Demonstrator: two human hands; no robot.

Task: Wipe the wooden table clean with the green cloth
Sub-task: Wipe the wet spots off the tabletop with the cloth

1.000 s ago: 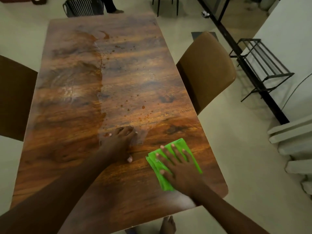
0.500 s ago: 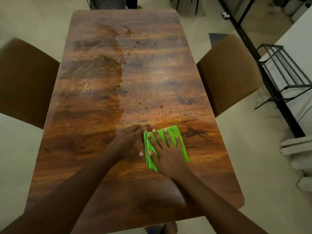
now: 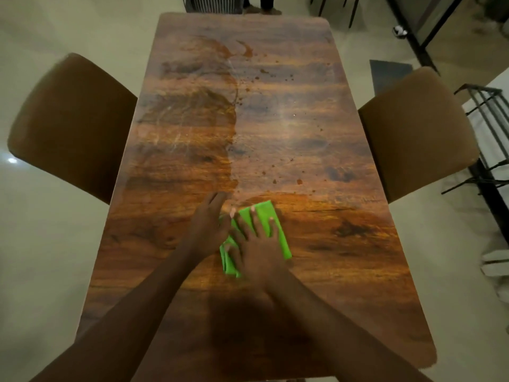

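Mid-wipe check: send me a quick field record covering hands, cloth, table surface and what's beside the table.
cloth: folded green cloth, flat on the brown wooden table
right hand: right hand pressed flat on the cloth, fingers spread
left hand: left hand flat at the cloth's left edge
dirt: dark brown spots beyond the cloth
smear: darker damp-looking patch on the table's left half
seating: left brown padded chair; right brown padded chair

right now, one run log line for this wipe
step: wipe | right hand: flat on green cloth | left hand: flat on wooden table beside cloth | brown spots: unwiped beyond cloth
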